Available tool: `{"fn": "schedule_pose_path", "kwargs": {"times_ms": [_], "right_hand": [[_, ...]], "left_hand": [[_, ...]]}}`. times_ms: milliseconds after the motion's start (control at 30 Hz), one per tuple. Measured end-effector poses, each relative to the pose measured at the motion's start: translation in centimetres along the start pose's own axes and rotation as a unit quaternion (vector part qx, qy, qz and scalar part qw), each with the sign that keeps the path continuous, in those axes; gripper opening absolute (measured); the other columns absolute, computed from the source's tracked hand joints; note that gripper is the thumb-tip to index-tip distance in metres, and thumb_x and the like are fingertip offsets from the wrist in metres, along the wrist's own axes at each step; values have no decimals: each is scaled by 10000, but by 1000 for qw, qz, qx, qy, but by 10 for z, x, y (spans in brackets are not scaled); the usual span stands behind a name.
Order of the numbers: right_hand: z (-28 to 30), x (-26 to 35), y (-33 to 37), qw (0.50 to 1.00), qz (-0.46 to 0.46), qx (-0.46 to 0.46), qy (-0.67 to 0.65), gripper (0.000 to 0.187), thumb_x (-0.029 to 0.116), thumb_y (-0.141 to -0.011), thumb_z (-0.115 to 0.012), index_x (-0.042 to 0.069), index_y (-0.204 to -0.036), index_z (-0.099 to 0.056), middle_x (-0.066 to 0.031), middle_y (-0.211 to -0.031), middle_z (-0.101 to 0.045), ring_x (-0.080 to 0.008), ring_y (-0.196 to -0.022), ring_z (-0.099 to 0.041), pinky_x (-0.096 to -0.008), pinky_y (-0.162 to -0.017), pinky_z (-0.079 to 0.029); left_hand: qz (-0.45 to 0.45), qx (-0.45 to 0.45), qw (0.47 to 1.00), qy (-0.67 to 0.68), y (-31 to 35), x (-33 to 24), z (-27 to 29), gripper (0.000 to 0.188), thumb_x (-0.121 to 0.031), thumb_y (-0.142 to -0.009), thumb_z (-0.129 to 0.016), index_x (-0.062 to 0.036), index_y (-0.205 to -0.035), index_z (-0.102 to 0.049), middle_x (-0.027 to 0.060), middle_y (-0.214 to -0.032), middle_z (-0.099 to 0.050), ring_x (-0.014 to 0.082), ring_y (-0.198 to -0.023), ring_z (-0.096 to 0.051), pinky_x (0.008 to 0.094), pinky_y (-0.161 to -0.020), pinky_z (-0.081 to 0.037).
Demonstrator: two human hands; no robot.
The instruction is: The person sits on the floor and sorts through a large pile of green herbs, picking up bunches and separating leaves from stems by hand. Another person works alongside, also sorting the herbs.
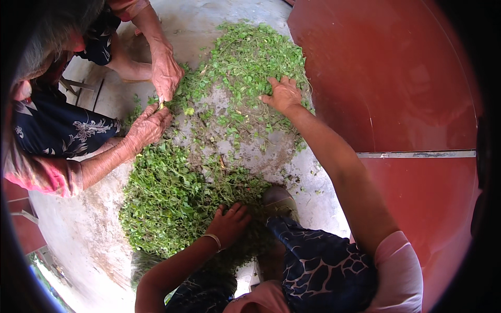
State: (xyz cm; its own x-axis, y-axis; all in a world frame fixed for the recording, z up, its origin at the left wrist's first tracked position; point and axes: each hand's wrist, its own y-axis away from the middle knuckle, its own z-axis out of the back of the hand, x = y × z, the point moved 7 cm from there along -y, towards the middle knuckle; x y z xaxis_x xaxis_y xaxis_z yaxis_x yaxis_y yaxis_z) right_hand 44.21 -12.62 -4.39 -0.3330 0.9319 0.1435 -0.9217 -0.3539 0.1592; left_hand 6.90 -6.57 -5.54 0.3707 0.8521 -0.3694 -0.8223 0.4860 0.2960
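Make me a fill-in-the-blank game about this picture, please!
1. The person's bare right hand is at a wide heap of small leafy plants coloured ____.
2. The person wears one thin, pale bracelet on their own ____ side.
3. Large, flat red panels fill the picture's ____ side.
4. The co-worker's bare hands that show number ____.

Missing words: green; left; right; two.
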Motion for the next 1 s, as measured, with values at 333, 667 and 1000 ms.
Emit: {"fn": "schedule_pose_path", "kwargs": {"times_ms": [333,667,1000], "right_hand": [[-27,-30,32,952,50,25,-301,211,110,-759,-651,103,-959,-582,-150,-963,-589,-283,-801,-588,-355,-706,-485],[79,28,124,693,63,208,-687,135,98,-860,-629,69,-988,-595,22,-906,-574,-94,-784,-565,-253,-706,-467],[-15,-61,125,909,11,141,-393,304,23,-859,-575,30,-1162,-565,-47,-1052,-617,-129,-913,-584,-263,-845,-458]], "left_hand": [[-9,-34,999,-9,0,-4,2,389,-285,-798,-562,-164,-1167,-540,77,-1299,-444,256,-1260,-367,566,-963,-317],[13,40,999,16,8,-3,-6,444,-237,-851,-475,-136,-1284,-466,102,-1398,-375,267,-1349,-270,536,-1073,-196],[21,30,999,20,18,-3,-15,418,-238,-852,-482,-145,-1259,-500,93,-1402,-383,260,-1347,-280,517,-1086,-189]]}}
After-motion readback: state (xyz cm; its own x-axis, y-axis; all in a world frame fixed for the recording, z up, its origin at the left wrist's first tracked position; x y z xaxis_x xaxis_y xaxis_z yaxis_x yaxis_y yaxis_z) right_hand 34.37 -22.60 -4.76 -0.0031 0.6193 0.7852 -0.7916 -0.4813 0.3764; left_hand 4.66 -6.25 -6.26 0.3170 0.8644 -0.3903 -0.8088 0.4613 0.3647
